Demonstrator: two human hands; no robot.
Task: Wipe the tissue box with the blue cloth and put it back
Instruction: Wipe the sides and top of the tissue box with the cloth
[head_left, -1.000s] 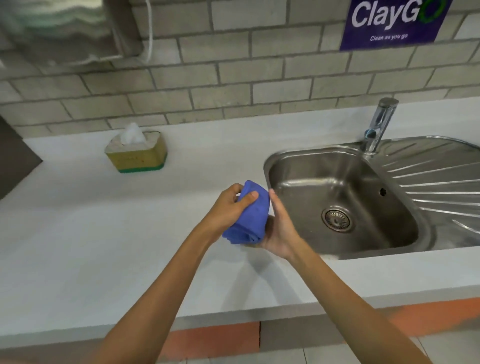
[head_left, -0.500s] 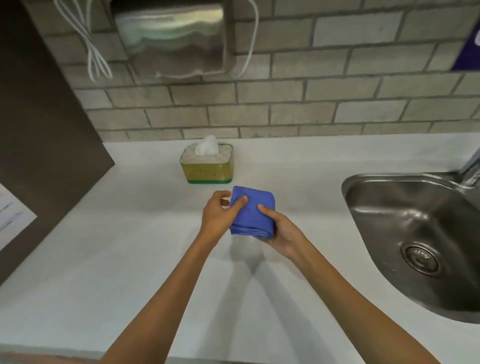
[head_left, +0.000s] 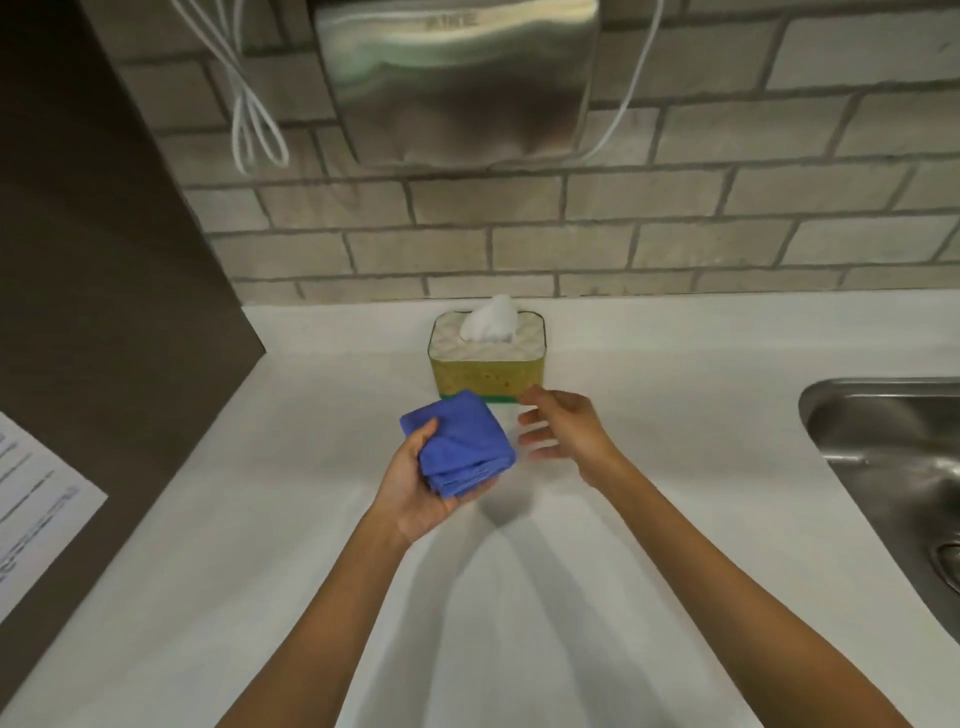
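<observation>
A yellow tissue box (head_left: 488, 376) with a green base and a white tissue sticking out of its top stands on the white counter (head_left: 322, 561) near the brick wall. My left hand (head_left: 415, 493) holds a folded blue cloth (head_left: 457, 449) just in front of the box, palm up. My right hand (head_left: 566, 431) hovers beside the cloth with fingers spread, empty, its fingertips near the box's lower right corner but apart from it.
A steel sink (head_left: 898, 467) is set into the counter at the right. A metal hand dryer (head_left: 457, 78) with white cables (head_left: 254, 119) hangs on the wall above the box. A dark panel (head_left: 104, 260) with a paper sheet (head_left: 31, 514) borders the left.
The view swung left, away from the sink toward the tissue box. My right hand let go of the cloth and opened; the left hand alone now holds it, closer to the box.
</observation>
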